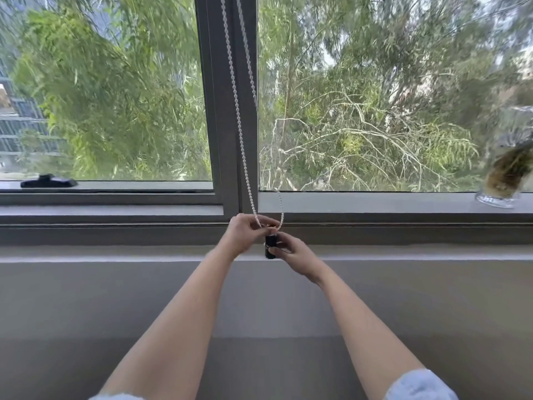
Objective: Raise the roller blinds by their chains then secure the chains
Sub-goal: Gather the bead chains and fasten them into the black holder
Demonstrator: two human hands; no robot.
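A white beaded chain [237, 111] hangs in two strands down the grey centre mullion [222, 96] of the window and loops at sill height. My left hand [245, 233] pinches the bottom of the loop just below the frame. My right hand [291, 251] grips a small black chain holder [270, 249] fixed to the wall under the sill, directly beneath the loop. The chain's lowest beads sit at the holder's top, partly hidden by my fingers. No blind fabric shows in the window.
A black window handle [47, 181] lies on the left frame. A glass vase [503, 180] with dried stems stands on the sill at far right. Trees fill the view outside. Below the sill runs a plain grey wall [86, 298].
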